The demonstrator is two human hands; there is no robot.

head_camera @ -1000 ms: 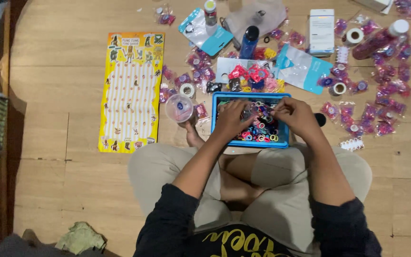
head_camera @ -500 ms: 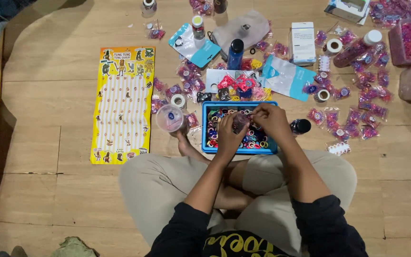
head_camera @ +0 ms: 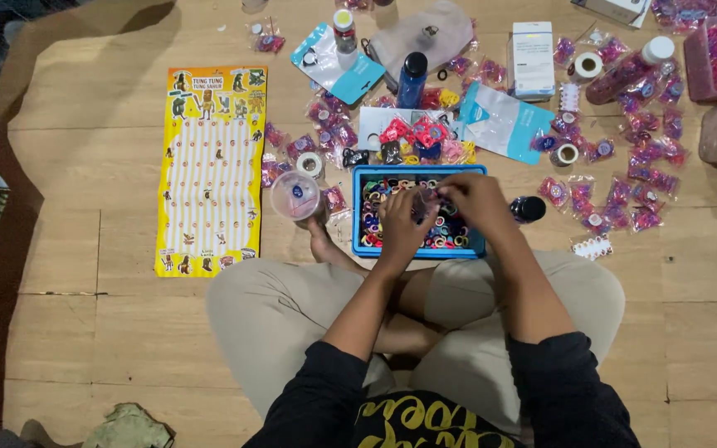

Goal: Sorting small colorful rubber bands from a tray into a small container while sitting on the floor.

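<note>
A blue tray (head_camera: 358, 217) full of small coloured elastic bands lies on the wooden floor in front of my crossed legs. Both hands hover over it. My left hand (head_camera: 398, 222) and my right hand (head_camera: 481, 202) meet above the tray's upper middle and pinch a small clear packet (head_camera: 425, 202) between them. What the packet holds is too small to tell. My hands hide part of the bands.
A yellow printed card (head_camera: 209, 166) lies to the left, with a round clear lidded tub (head_camera: 295, 196) beside the tray. A black round cap (head_camera: 529, 209) sits right of the tray. Several pink band packets (head_camera: 624, 191), tape rolls (head_camera: 587, 65), a blue bottle (head_camera: 411, 79) and a white box (head_camera: 533, 56) lie beyond.
My hands have drawn closer together over the tray, from spread among the bands to meeting on the small packet. The view has shifted a little.
</note>
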